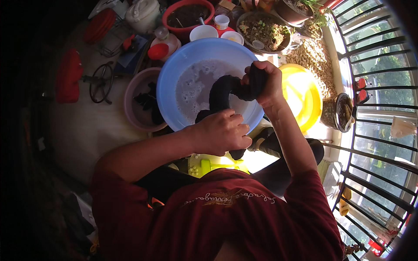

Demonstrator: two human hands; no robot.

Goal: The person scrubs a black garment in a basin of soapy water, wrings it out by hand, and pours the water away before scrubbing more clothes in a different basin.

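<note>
Black garment (222, 89): wet dark cloth, twisted into a thick rope, held in an arch over the blue basin (167, 93). Right hand (266, 82): fist closed tight around the upper end of the twist, above the basin's right rim. Left hand (222, 132): fingers curled shut around the lower end, at the basin's near rim; a short tail of cloth hangs below the fist.

Blue basin: round plastic, holding cloudy, sudsy water, standing on a pale floor.

Mauve tub (133, 93): just left of the basin, touching its rim; more dark clothing lies inside.

Yellow basin (302, 93): just right of the blue basin, in strong sunlight.

White cups (203, 31): several small ones, beyond the basin's far rim.

Red bowl (188, 15): farther beyond the basin, dark contents.

Plant pot (263, 30): beyond the basin to the right, soil inside.

Peanuts (314, 58): a spread of unshelled nuts, right of and beyond the basin, beside the window grille (374, 113).

Wearer: dark red shirt, black trousers, seated at the basin's near side.
</note>
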